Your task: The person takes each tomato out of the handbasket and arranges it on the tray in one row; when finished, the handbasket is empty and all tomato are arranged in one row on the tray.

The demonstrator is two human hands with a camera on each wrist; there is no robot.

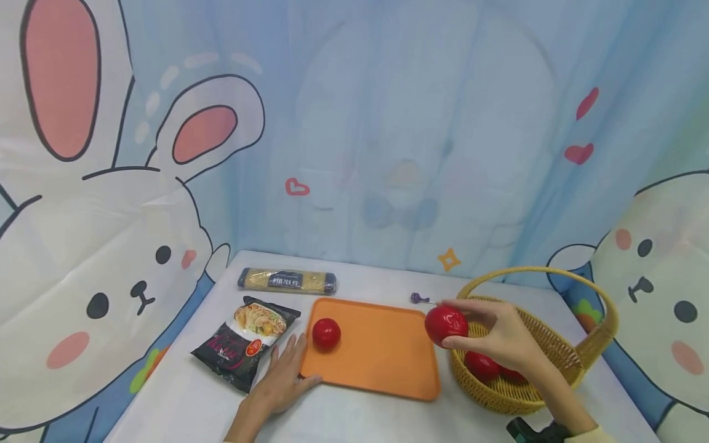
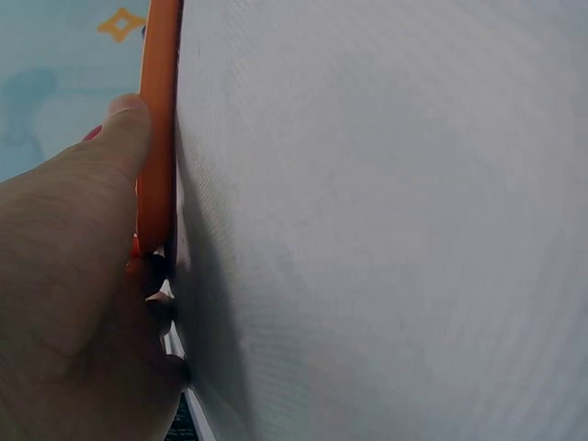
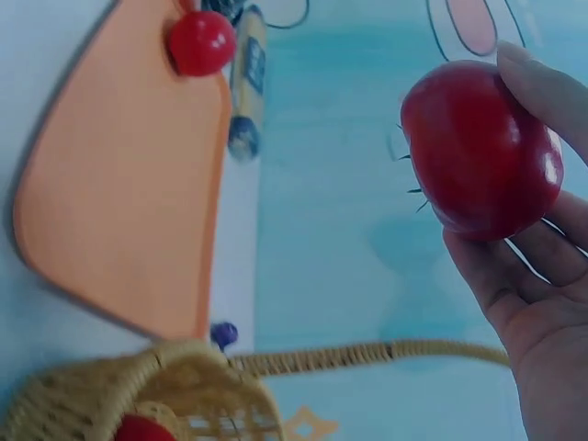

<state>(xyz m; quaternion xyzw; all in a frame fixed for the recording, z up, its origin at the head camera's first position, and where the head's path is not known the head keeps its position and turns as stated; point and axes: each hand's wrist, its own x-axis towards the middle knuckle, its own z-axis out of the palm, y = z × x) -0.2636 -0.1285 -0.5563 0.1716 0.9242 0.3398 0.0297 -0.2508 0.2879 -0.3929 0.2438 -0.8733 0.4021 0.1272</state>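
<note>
My right hand (image 1: 498,332) holds a glossy red tomato (image 1: 445,325) between thumb and fingers, above the tray's right end and the basket's left rim. Thin dark leaf tips stick out at one side of this tomato (image 3: 482,152) in the right wrist view. On the orange tray (image 1: 382,351), near its left end, sits a smaller round red tomato (image 1: 326,335). My left hand (image 1: 279,381) touches the tray's front left corner with straight fingers. In the left wrist view the thumb (image 2: 129,129) lies against the tray's edge.
A wicker basket (image 1: 545,320) with a tall handle stands at the right, with red fruits (image 1: 480,367) inside. A black food packet (image 1: 244,344) lies left of the tray. Behind it are a pasta pack (image 1: 288,281) and, farther right, a small purple lollipop (image 1: 418,298).
</note>
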